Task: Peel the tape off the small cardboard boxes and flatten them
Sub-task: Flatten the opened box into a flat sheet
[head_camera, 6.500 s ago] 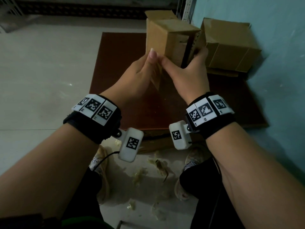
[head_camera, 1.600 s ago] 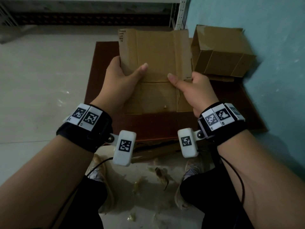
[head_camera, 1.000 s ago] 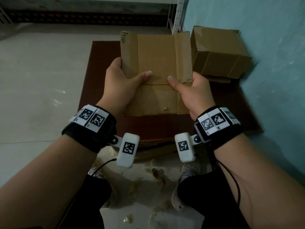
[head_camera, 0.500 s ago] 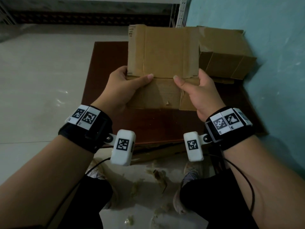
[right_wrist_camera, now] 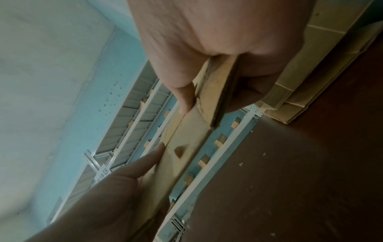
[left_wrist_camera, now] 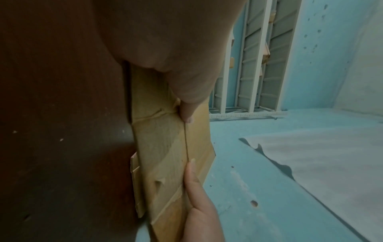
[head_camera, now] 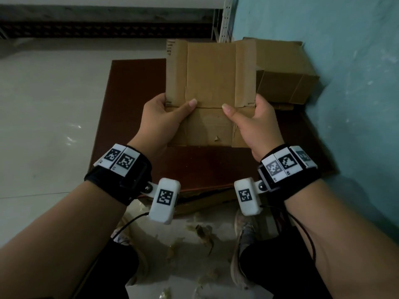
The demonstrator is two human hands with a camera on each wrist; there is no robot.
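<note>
Two thumbs lie on the front of the flattened cardboard box (head_camera: 210, 91), each with its tip at the horizontal fold line. The left hand (head_camera: 160, 119) pinches the left edge of the sheet: the thumb is on the near face and the fingers (head_camera: 158, 100) curl around behind it. The right hand (head_camera: 257, 124) pinches the right edge in the same way, and its other fingers are hidden behind the cardboard in the head view. In the right wrist view the cardboard (right_wrist_camera: 186, 135) sits between the thumb and the palm side. The sheet is held in the air, nearly upright, above the dark brown tabletop (head_camera: 133, 100), and it does not touch it.

Just behind the sheet, on the right, a second cardboard box (head_camera: 287, 72) stands on the tabletop against the blue wall (head_camera: 345, 61). This box is not flattened, and the sheet covers its left part. A white metal shelf post (head_camera: 225, 18) rises behind, near the wall corner. Under the front edge of the tabletop some more cardboard (head_camera: 205, 200) shows. Lower down, on the pale floor (head_camera: 43, 104), scraps of peeled tape (head_camera: 203, 233) lie between the person's shoes (head_camera: 244, 231). Both wrists carry black bands with printed markers.
</note>
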